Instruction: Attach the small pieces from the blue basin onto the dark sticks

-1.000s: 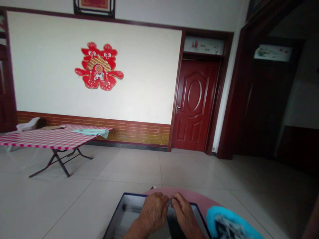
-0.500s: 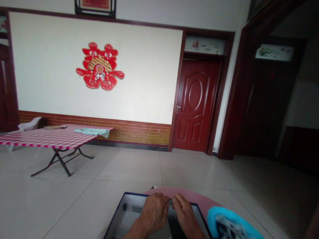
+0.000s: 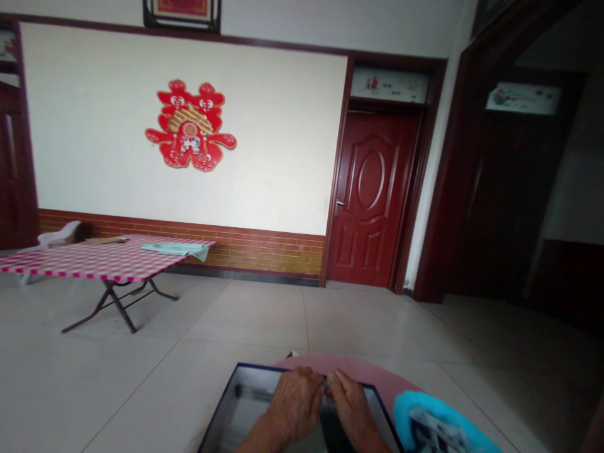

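Close together over a shallow box with a dark blue rim, my left hand and my right hand meet at their fingertips. Both are closed around a small greyish piece, mostly hidden by the fingers, so its kind does not show. A black strip-like thing hangs or lies below it, between the hands and partly under the right one. Inside the box, the pale bottom shows to the left of my left hand, with a dark bar-shaped thing along the far side.
The box rests on a pink round surface. Right of it sits a bright blue-rimmed bag or container with clear plastic and dark contents. Farther off stand a folding table with a checked cover, a light blue cloth and a red door.
Both hands stay at nearly the same spot, fingertips together. Their grip shifts very slightly, and the whole view drifts a little.
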The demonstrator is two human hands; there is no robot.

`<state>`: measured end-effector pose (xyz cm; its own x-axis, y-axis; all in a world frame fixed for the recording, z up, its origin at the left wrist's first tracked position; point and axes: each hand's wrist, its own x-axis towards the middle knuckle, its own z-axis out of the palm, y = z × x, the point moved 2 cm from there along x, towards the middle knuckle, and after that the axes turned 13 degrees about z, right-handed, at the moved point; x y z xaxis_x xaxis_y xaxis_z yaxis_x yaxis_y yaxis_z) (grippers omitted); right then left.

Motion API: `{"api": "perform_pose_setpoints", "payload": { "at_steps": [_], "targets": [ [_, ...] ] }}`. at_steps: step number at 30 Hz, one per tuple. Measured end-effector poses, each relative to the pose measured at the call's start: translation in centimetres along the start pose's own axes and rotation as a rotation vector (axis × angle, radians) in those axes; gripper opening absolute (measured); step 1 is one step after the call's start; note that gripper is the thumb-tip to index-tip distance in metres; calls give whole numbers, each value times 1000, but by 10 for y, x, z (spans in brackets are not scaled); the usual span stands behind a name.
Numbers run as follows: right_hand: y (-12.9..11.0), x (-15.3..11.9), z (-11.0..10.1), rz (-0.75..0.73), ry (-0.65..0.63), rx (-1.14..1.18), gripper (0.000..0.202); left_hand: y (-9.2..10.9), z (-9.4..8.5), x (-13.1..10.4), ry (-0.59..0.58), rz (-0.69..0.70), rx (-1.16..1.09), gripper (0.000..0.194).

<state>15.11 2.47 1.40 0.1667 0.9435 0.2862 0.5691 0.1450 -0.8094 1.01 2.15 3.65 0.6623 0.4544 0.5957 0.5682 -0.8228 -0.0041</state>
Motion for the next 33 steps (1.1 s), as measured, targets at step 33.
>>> {"api": "perform_pose_setpoints", "payload": {
  "at_steps": [33],
  "targets": [
    [-12, 2, -5, 104, 68, 210, 42, -5, 7, 1, 26, -68, -41, 21]
  ]
}}
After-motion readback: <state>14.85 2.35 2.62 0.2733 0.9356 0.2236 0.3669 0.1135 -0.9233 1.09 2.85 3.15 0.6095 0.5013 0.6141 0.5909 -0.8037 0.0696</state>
